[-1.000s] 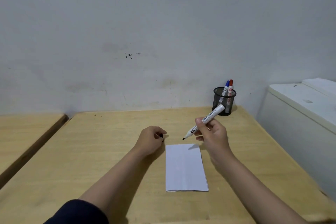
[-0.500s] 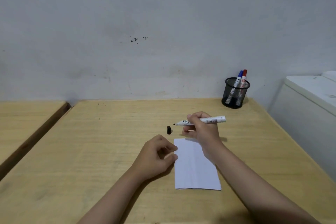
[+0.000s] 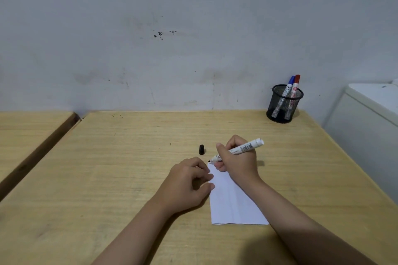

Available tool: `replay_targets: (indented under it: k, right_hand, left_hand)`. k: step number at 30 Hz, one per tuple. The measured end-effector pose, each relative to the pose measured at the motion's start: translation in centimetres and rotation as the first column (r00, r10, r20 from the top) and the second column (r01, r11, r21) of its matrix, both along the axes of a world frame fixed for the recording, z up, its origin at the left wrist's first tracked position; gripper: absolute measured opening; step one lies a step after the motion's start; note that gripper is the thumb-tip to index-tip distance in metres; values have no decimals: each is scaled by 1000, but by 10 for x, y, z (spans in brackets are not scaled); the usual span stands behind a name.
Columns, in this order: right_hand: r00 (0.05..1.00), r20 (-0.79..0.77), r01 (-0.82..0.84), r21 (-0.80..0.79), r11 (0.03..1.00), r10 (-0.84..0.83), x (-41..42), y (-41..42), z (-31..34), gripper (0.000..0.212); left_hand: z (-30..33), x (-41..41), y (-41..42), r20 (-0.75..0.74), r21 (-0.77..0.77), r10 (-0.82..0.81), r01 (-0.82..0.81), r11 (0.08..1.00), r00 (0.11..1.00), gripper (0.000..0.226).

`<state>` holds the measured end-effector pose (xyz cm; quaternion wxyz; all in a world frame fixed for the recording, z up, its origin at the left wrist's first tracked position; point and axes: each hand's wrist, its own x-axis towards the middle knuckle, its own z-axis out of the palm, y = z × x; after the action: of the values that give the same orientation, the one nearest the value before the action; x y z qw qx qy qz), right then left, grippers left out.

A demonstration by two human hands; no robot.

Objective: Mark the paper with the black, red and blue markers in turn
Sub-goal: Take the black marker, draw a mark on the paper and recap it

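A white folded paper [image 3: 231,204] lies on the wooden table [image 3: 129,157]. My right hand [image 3: 239,160] grips the uncapped black marker [image 3: 241,149], whose black tip sits at the paper's far left corner. My left hand [image 3: 187,183] rests half-curled on the table with its fingertips at the paper's left edge, holding nothing. The black cap [image 3: 201,149] stands on the table just beyond the paper. The blue marker [image 3: 288,87] and red marker [image 3: 295,86] stand in a black mesh cup [image 3: 283,105] at the back right.
A second wooden table [image 3: 25,135] stands to the left across a narrow gap. A white cabinet [image 3: 370,118] borders the table's right edge. A grey wall rises right behind the table.
My left hand set the black cap down on the table and drew back to the paper's left edge. My right hand lowered the marker tip to the paper's far corner.
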<state>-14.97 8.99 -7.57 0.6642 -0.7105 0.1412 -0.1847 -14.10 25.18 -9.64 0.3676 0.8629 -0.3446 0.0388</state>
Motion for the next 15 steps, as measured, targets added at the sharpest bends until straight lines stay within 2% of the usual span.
replay_targets:
  k: [8,15]
  right_hand:
    - [999,-25,-43,-43,998,42,1,1,-3,29]
    - [998,-53,-40,-77,996,36,3,0,-8,29]
  left_hand:
    - [0,-2,0,106,48,-27,22,999,994,17]
    - [-1,-3,1,110,43,-22,17,999,994,16]
